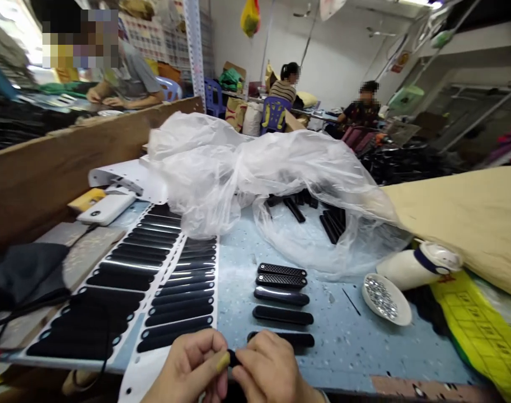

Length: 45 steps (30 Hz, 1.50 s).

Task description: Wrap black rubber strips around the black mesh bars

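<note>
My left hand (198,364) and my right hand (270,366) meet at the table's front edge, fingers pinched together. Between their fingertips shows the end of a black piece (233,358), mostly hidden; its full shape cannot be made out. Something yellow covers the tip of my left thumb. Just beyond my hands lies a column of slim black bars with rounded ends, among them a smooth bar (282,315) and a textured bar (282,279). To the left, white backing sheets (131,369) carry rows of black strips (175,318).
A white bowl (402,310) of small shiny metal pieces stands at right, near a white bottle (402,268) lying tilted. Clear plastic bag (276,162) covers the back, with black bars inside. A white power bank (106,209) lies left, beside a wooden board (70,151). Other people sit beyond.
</note>
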Each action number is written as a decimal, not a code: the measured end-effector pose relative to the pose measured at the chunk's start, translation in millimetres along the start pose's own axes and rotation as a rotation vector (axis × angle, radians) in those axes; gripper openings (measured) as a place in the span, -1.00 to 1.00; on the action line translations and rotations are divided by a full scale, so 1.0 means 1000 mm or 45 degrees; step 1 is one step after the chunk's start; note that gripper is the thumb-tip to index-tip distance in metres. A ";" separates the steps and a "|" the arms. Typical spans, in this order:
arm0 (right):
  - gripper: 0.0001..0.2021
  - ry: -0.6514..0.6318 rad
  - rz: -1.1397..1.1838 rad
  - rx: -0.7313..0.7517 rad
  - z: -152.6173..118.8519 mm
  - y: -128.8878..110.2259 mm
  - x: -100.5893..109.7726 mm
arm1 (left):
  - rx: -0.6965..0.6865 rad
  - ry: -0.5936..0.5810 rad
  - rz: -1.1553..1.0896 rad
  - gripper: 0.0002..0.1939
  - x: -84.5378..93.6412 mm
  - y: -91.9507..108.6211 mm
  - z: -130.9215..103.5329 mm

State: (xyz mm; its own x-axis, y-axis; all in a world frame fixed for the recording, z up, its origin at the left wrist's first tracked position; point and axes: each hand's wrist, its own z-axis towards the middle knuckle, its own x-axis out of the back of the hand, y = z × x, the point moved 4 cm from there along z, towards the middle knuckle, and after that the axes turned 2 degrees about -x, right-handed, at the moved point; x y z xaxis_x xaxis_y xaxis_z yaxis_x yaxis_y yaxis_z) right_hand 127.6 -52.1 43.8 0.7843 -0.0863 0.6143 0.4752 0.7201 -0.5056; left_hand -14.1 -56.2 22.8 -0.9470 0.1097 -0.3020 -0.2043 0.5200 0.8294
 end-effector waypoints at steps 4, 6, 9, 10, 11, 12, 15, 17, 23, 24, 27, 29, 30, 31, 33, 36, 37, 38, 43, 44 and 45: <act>-0.83 0.081 -0.053 -0.153 -0.009 0.019 0.031 | 0.016 -0.076 -0.048 -0.61 -0.011 0.007 0.026; -0.81 0.091 -0.087 -0.196 -0.015 0.029 0.046 | 0.009 -0.078 -0.053 -0.61 -0.013 0.013 0.035; -0.81 0.110 -0.095 -0.252 -0.024 0.043 0.058 | 0.006 -0.088 -0.049 -0.61 -0.018 0.020 0.045; -0.82 0.115 -0.090 -0.265 -0.025 0.047 0.061 | 0.014 -0.100 -0.054 -0.62 -0.020 0.022 0.047; -0.82 0.122 -0.087 -0.266 -0.026 0.050 0.062 | 0.024 -0.114 -0.061 -0.62 -0.023 0.023 0.050; -0.81 0.130 -0.087 -0.264 -0.026 0.053 0.064 | 0.033 -0.123 -0.068 -0.63 -0.026 0.024 0.053; -0.82 0.160 -0.085 -0.264 -0.021 0.056 0.068 | 0.041 -0.126 -0.064 -0.65 -0.032 0.024 0.061; -0.83 0.174 -0.082 -0.300 -0.018 0.060 0.073 | 0.024 -0.096 0.010 -0.64 -0.030 0.022 0.067; -0.86 0.221 -0.073 -0.485 -0.016 0.091 0.097 | -0.326 0.219 0.481 -0.65 -0.003 0.031 0.095; -0.86 0.213 -0.045 -0.534 -0.017 0.099 0.099 | -0.387 0.236 0.586 -0.66 -0.001 0.033 0.099; -0.87 0.168 0.022 -0.637 -0.022 0.118 0.097 | -0.517 0.164 0.885 -0.71 -0.002 0.033 0.111; -0.88 0.126 0.037 -0.661 -0.026 0.123 0.092 | -0.583 0.085 1.046 -0.74 -0.006 0.029 0.115; -0.88 0.098 0.044 -0.667 -0.028 0.123 0.089 | -0.617 0.059 1.115 -0.75 -0.008 0.027 0.115; -0.89 0.069 0.052 -0.671 -0.030 0.122 0.087 | -0.649 0.037 1.176 -0.75 -0.009 0.025 0.115; -0.92 0.017 0.064 -0.682 -0.033 0.119 0.085 | -0.700 0.010 1.261 -0.74 -0.009 0.022 0.113; -0.92 0.022 0.037 -0.687 -0.033 0.121 0.089 | -0.731 0.019 1.325 -0.75 -0.007 0.023 0.113; -0.91 0.055 0.012 -0.673 -0.031 0.124 0.092 | -0.749 0.058 1.330 -0.77 -0.006 0.026 0.114; -0.90 0.093 -0.014 -0.650 -0.029 0.127 0.095 | -0.777 0.114 1.328 -0.78 -0.006 0.029 0.115; -0.85 0.152 -0.057 -0.527 -0.019 0.144 0.093 | -0.895 0.245 1.299 -0.76 -0.014 0.040 0.125; -0.85 0.138 -0.054 -0.515 -0.017 0.145 0.092 | -0.896 0.224 1.295 -0.77 -0.017 0.040 0.126; -0.85 0.116 -0.053 -0.508 -0.017 0.144 0.092 | -0.893 0.204 1.288 -0.78 -0.019 0.040 0.126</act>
State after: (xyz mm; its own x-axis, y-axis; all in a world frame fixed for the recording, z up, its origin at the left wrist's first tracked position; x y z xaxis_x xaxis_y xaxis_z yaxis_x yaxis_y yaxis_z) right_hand 274.8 32.4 17.2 0.7848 -0.1830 0.5921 0.6105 0.3929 -0.6877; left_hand 27.6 69.1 2.2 -0.7659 0.0670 0.6395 0.5936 -0.3084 0.7433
